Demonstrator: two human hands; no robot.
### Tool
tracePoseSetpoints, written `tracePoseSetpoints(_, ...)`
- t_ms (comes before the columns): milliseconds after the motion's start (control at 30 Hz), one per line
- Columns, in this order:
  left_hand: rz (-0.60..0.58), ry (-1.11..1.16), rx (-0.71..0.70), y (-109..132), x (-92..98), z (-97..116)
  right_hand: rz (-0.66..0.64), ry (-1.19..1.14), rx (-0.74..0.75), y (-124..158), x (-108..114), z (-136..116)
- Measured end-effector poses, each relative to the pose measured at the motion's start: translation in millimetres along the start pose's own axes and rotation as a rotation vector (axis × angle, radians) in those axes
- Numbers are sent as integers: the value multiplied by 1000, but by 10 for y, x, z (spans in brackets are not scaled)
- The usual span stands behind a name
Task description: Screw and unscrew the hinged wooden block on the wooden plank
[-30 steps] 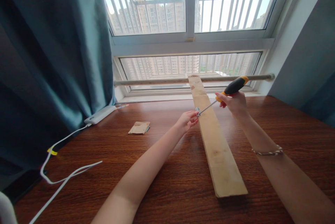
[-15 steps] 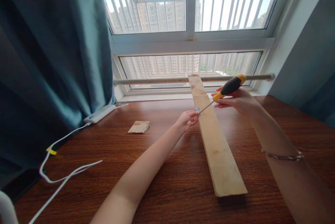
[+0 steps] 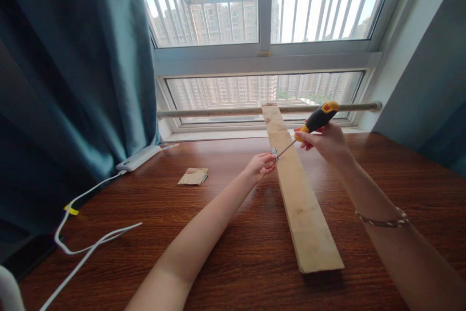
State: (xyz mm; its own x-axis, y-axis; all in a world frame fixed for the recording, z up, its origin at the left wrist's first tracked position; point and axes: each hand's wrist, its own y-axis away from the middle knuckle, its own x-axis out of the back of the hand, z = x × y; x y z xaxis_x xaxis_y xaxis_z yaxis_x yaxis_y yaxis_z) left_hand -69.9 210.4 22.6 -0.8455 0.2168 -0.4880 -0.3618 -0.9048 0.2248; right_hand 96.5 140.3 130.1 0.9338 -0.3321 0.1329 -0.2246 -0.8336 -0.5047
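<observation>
A long wooden board runs away from me, its far end resting at the pipe by the window. My right hand is closed round the yellow-and-black handle of a screwdriver. The shaft slants down to the left, and its tip meets the board's left edge. There, my left hand pinches a small shiny metal piece against that edge. The fingers partly cover this piece, and its exact kind is too small to tell.
On the brown wooden tabletop, a folded brown packet lies left of my hands. A white power strip with a white cable is further left, beside the blue curtain. A horizontal pipe crosses before the window.
My right hand has turned on the screwdriver handle and its wrist has shifted a little to the left. The left hand, metal piece and board look unmoved.
</observation>
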Motion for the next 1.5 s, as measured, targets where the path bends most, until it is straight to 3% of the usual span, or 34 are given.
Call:
tracePoseSetpoints(167,15,-66,19,27,-10,34,-159,-261,-90,-11,98,-45)
tracePoseSetpoints(467,47,-360,133,-1,57,86,-98,-227,-110,-11,61,-43)
tracePoseSetpoints(600,42,-341,129,-11,62,75,-45,-45,-47,-7,71,-34)
tracePoseSetpoints(700,40,-284,132,-22,63,62,111,283,67,14,55,-28)
tracePoseSetpoints(767,27,-255,137,-32,65,53,178,381,113,26,31,-26)
tracePoseSetpoints(833,12,-233,143,-38,66,45,140,267,93,28,14,-28)
tracePoseSetpoints(1000,23,-181,115,-40,53,29,-113,-187,-67,-5,92,-74)
tracePoseSetpoints(1100,59,-169,119,-43,44,23,-179,-261,-122,-17,157,-108)
tracePoseSetpoints(1200,79,-154,123,-50,43,18,-110,-187,-113,-25,151,-96)
tracePoseSetpoints(1367,76,-139,105,-51,36,17,135,-57,-40,-54,70,15)
tracePoseSetpoints(1500,100,-157,85,-25,11,20,295,-104,-36,-117,89,80)
